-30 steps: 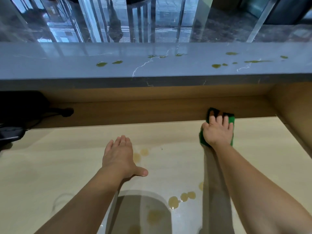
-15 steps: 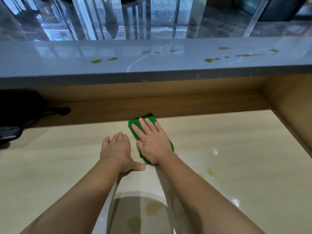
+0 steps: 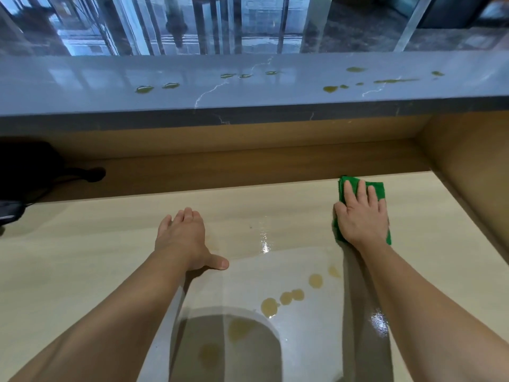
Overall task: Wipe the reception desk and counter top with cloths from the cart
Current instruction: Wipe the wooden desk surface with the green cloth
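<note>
A green cloth (image 3: 378,189) lies flat on the pale wooden desk (image 3: 82,257) at the far right, near the back wall. My right hand (image 3: 360,216) presses down on it with straight fingers. My left hand (image 3: 184,238) rests flat on the desk's middle, fingers together and thumb out. Several yellowish-brown drops (image 3: 286,297) sit on the desk between my arms, with a wet sheen beside them. Above, the grey marble counter top (image 3: 248,97) carries several olive-yellow spills (image 3: 144,89).
A wooden side panel (image 3: 468,175) closes the desk on the right. Black equipment with a cable (image 3: 33,172) sits at the far left under the counter. A brown back panel (image 3: 248,166) runs behind the desk. My shadow falls on the near desk.
My right hand has swept the green cloth from the desk's middle, beside my left hand, back out to the far right. My left hand has stayed in place.
</note>
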`<state>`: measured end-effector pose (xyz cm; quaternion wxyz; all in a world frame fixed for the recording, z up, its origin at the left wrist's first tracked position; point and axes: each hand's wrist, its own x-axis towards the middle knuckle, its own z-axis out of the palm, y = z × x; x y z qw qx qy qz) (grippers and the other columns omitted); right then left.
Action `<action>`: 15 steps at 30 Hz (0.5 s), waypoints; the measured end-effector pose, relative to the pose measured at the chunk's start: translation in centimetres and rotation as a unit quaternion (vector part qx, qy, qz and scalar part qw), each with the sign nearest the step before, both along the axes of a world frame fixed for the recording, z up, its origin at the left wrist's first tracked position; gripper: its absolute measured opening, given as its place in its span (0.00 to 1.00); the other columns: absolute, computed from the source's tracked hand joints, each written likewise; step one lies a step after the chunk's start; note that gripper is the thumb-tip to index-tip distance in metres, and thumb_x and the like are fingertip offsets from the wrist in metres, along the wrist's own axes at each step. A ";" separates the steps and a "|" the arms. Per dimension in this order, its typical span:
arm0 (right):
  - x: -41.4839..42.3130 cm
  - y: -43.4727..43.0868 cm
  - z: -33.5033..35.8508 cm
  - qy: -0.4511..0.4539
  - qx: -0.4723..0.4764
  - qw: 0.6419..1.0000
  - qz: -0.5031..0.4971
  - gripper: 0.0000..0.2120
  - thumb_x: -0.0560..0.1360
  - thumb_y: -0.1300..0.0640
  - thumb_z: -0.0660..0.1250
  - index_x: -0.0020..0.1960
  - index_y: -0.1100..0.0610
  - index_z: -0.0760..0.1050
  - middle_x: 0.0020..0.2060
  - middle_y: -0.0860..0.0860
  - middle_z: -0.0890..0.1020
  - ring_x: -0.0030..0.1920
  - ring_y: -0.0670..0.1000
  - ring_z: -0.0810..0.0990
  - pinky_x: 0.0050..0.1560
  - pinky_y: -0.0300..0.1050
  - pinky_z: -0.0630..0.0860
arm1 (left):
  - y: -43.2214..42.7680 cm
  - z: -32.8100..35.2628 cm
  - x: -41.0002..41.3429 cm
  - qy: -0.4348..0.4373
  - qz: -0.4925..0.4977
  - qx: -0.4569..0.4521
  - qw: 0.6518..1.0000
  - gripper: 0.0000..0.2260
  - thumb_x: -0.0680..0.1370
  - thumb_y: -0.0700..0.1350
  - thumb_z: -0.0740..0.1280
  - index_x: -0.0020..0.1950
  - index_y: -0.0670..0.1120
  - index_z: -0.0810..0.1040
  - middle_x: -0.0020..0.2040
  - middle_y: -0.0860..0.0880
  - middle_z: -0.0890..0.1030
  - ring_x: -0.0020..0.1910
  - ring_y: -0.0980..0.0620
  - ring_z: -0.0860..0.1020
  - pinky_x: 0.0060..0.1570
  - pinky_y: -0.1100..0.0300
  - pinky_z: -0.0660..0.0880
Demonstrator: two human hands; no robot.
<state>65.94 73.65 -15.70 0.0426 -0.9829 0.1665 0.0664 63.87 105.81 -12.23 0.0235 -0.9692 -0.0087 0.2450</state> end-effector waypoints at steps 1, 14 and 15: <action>0.2 1.5 -0.1 0.000 0.004 1.000 -0.030 0.28 0.82 0.47 0.43 0.80 0.49 0.42 0.79 0.54 0.44 0.79 0.56 0.43 0.77 0.55 0.43 | 0.0 -0.1 0.0 0.001 0.000 -0.001 1.000 0.60 0.60 0.73 0.70 0.79 0.42 0.48 0.80 0.46 0.50 0.78 0.48 0.48 0.76 0.50 0.45; -2.6 18.8 -0.5 0.003 0.014 0.946 0.325 0.27 0.83 0.46 0.44 0.80 0.47 0.39 0.79 0.52 0.40 0.78 0.54 0.37 0.77 0.54 0.37 | 0.0 -0.4 0.2 0.015 0.010 -0.009 1.000 0.61 0.61 0.71 0.72 0.79 0.41 0.45 0.80 0.45 0.47 0.78 0.48 0.47 0.75 0.52 0.49; -2.7 17.5 -0.4 0.001 0.014 0.939 0.344 0.27 0.83 0.46 0.44 0.79 0.46 0.40 0.79 0.51 0.40 0.78 0.52 0.37 0.77 0.53 0.37 | 0.1 -0.4 0.1 0.015 0.011 -0.012 1.000 0.61 0.60 0.72 0.71 0.79 0.41 0.45 0.80 0.46 0.47 0.78 0.48 0.47 0.75 0.52 0.49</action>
